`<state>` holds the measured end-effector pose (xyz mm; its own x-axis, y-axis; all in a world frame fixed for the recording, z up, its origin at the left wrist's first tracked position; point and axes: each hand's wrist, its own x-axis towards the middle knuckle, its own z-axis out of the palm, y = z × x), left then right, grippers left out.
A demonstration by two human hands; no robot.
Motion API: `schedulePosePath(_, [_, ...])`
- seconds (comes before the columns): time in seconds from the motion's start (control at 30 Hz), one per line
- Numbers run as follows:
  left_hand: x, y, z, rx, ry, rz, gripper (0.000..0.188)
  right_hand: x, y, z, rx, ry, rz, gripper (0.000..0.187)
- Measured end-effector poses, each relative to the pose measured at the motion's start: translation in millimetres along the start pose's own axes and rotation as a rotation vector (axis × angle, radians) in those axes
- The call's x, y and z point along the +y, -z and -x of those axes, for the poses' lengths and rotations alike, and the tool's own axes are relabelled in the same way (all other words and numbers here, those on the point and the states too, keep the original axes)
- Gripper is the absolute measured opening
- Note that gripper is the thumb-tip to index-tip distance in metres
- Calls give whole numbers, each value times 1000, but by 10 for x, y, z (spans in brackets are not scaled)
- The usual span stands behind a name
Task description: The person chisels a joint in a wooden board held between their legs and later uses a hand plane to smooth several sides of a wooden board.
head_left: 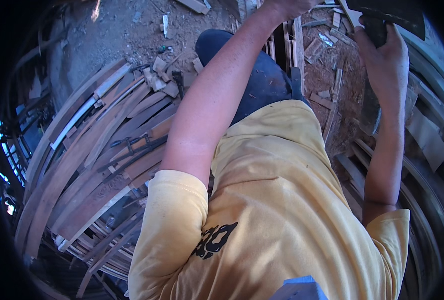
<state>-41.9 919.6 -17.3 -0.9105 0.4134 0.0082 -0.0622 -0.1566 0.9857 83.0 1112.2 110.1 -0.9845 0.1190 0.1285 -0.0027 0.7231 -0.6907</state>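
Observation:
My right hand (388, 60) is at the upper right, closed round the dark handle of a tool with a broad dark blade (399, 14). The blade runs out of the top of the picture, so I cannot tell its exact kind. Beside the handle shows a pale, flat piece (351, 14). At the top edge my left hand (291, 7) is partly cut off. Its fingers look curled, and what they hold, if anything, is hidden. Below that hand stands a narrow wooden piece (298, 45), close to my knee in dark trousers (267, 80).
Long curved boards (77, 175) are stacked at the left, with a dark bar clamp (137, 147) lying on them. Wood offcuts (164, 80) lie at the stack's far end. Chips and scraps (327, 97) litter the dirt floor. More long boards (422, 200) lie along the right.

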Motion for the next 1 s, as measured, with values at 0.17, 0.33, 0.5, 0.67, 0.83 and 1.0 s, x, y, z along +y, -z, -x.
schedulePosePath(0.17, [-34, -60, 22, 13, -126, -117, 9, 29, -1, -31, 7, 19, 32, 37])
schedulePosePath(0.33, [13, -76, 54, -122, -170, -299, 13, 61, -86, -49, -72, 47, 191, 37])
schedulePosePath(0.5, [37, -213, 156, -107, -127, -318, 21, -102, 25, 9, 75, 65, 76, 39])
schedulePosePath(0.67, [47, -207, 130, -182, -203, -113, 38, -41, 1, -24, -227, 58, 316, 31])
schedulePosePath(0.83, [-47, -132, 214, -236, -175, -407, 32, -80, -72, 188, 90, -7, -46, 41])
schedulePosePath(1.0, [-366, 3, 425, 13, -150, -87, 22, -155, -151, 37, -208, 57, 148, 33])
